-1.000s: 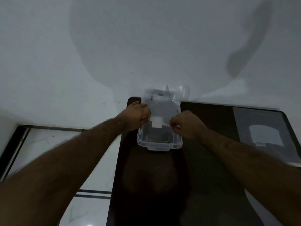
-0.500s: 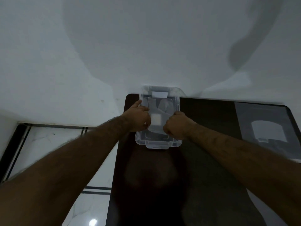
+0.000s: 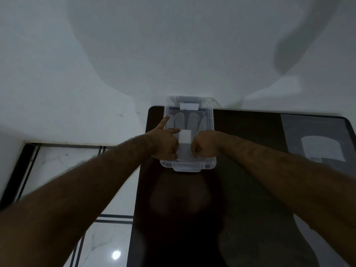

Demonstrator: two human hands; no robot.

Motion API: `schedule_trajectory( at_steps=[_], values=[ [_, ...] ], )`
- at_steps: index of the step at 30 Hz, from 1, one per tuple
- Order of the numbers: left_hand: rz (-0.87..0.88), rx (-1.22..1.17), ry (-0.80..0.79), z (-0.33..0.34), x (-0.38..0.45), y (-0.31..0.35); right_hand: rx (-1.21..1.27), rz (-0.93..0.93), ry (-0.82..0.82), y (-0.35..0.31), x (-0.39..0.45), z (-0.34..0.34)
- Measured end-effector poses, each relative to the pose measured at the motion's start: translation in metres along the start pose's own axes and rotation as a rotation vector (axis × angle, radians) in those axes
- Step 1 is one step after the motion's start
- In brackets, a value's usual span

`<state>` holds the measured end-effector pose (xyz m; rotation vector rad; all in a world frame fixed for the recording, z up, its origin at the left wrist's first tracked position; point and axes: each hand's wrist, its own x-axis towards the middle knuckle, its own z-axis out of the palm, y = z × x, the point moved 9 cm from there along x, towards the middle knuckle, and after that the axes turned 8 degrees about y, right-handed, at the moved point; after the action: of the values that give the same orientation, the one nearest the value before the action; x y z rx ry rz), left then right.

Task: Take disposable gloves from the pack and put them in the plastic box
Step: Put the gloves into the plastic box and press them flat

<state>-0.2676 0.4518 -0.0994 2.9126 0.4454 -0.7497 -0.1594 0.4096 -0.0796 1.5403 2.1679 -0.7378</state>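
Lowered now into the clear plastic box (image 3: 210, 120), where a second ago held above its rim: a flat, see-through pair of disposable gloves (image 3: 187, 123) with a white paper tab (image 3: 185, 136), finger shapes pointing toward the far wall. Both hands down inside the near half of the box. Left hand (image 3: 165, 142) pinched onto the near left edge of the gloves, index finger and thumb stretched out along the box's left wall. Right hand (image 3: 203, 146) curled into a fist, clamped on the near right edge. Box standing at the far left corner of the dark table (image 3: 250, 170), its far end poking past the table edge toward the white wall (image 3: 173, 45). Glove pack (image 3: 319, 143) lying flat at the far right of the table, well apart from the box, untouched.

Probably the placing step nearly done: gloves inside the walls, only release and withdrawal left. Likely snag: thin film clinging to fingers and lifting back out on release.
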Motion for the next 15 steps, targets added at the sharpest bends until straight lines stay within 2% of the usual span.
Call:
schedule_trajectory(
  at_steps=[3,7,12,15],
  values=[
    [0.043,0.068,0.009,0.003,-0.001,0.004,-0.175,-0.062,0.101,-0.003,0.008,-0.005],
    [0.07,0.111,0.016,0.006,-0.006,0.008,-0.437,-0.08,0.076,-0.01,0.013,0.002],
    [0.062,0.052,-0.036,0.006,-0.015,0.012,-0.511,-0.047,0.051,-0.009,0.011,0.005],
    [0.067,0.023,0.005,0.001,-0.013,0.008,-0.486,-0.075,0.09,-0.006,0.013,0.005]
  ],
)
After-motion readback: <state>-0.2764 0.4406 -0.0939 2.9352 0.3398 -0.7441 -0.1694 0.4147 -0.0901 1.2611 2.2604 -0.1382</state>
